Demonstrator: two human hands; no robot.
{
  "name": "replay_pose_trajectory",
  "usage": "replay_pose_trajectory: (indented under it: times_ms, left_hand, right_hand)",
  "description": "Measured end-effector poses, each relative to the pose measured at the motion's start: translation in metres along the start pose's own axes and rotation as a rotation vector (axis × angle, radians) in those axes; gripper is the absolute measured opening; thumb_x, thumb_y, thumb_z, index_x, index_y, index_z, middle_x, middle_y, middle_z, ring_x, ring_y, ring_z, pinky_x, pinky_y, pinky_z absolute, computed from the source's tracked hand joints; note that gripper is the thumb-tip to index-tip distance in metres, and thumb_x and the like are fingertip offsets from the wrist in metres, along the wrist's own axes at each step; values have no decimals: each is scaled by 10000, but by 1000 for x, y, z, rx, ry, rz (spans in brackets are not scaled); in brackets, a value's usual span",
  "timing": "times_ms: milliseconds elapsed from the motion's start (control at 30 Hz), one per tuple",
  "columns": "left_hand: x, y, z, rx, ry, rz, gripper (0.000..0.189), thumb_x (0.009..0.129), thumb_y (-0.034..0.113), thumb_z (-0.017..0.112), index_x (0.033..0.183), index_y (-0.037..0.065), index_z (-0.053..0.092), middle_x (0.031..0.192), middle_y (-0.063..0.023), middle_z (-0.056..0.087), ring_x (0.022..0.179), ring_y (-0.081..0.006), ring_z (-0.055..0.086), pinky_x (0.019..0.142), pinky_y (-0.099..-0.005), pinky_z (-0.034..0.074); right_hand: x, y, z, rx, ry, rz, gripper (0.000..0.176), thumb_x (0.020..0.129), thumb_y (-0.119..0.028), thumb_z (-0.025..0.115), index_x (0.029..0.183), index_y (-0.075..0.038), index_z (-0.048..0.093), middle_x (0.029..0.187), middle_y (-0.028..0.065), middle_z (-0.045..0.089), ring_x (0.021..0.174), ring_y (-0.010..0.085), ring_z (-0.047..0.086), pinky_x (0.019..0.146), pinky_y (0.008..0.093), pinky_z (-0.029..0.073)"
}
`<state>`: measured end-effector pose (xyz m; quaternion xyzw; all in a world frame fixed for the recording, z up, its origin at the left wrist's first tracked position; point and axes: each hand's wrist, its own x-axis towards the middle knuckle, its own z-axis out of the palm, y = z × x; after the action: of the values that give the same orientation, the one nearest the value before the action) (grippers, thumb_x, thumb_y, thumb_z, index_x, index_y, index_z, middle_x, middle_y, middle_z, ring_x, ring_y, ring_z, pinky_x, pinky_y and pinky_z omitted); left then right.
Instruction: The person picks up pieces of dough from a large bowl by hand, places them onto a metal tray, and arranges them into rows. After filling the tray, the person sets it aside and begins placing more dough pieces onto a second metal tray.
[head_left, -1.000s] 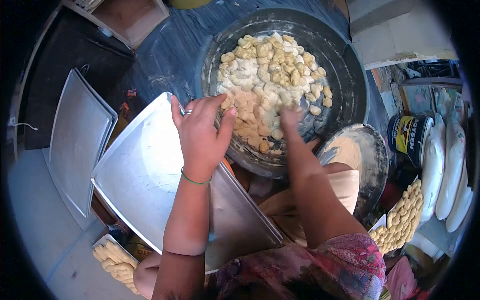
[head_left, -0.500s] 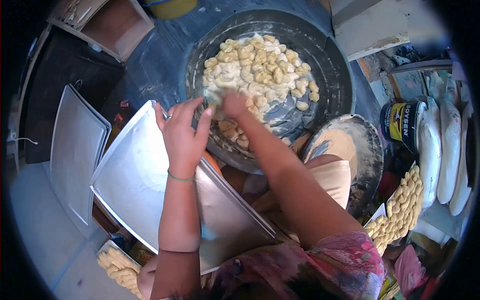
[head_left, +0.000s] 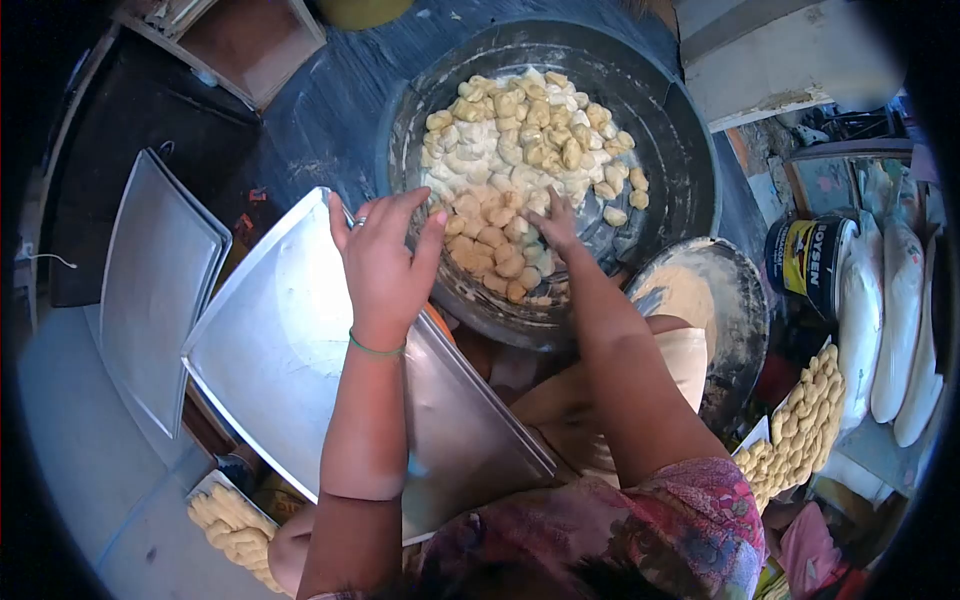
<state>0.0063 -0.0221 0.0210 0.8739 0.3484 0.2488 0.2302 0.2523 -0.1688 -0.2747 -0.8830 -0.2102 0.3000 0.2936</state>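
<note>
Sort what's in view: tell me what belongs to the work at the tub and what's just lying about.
Seems part of the work:
- right hand at the dough pieces
- dark tub
- left hand, over the metal tray
- powdery round pan, probably

Apparently just lying about:
- BOYSEN can
- wooden box

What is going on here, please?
A person is working with pale, dough-like lumps, some floury, in a large round tub. The right hand is down among the lumps. The left hand is at the upper corner of a metal tray next to the tub. A smaller, powdery basin stands nearby.
</note>
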Motion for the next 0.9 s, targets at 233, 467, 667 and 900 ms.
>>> replay_pose_trajectory:
  times_ms: [233, 467, 667, 900]
  left_hand:
    - [1, 1, 1, 20, 3, 15, 285, 920, 310, 632, 1054, 66, 693, 986, -87, 695, 987, -260, 622, 1165, -499, 139]
    - [0, -2, 1, 15, 1, 3, 265, 911, 285, 641, 1053, 68, 693, 981, -93, 693, 986, -268, 615, 1169, -500, 135]
    - [1, -1, 1, 9, 1, -1, 265, 907, 287, 643, 1049, 68, 693, 979, -99, 691, 984, -282, 610, 1171, -503, 131]
    - [2, -4, 1, 3, 33, 25, 283, 917, 306, 635, 1047, 62, 694, 964, -92, 691, 971, -268, 622, 1169, -501, 135]
  right_hand:
    - [-59, -60, 50, -512, -113, -158, 838, 714, -550, 750, 1414, -198, 454, 1459, 167, 354, 1358, 432, 320, 1077, 576, 335]
    - [-37, -83, 28, -734, -330, -118, 1073, 678, -642, 769, 1535, -306, 219, 1619, 115, 104, 1440, 462, 196, 1079, 593, 359]
    - [-93, -48, 43, -555, -252, -176, 904, 674, -574, 778, 1449, -324, 386, 1546, 96, 258, 1425, 439, 198, 1021, 717, 311]
    - [-91, -44, 12, -516, -166, 22, 1051, 626, -568, 823, 1497, -296, 301, 1494, 131, 323, 1428, 442, 167, 1116, 655, 219]
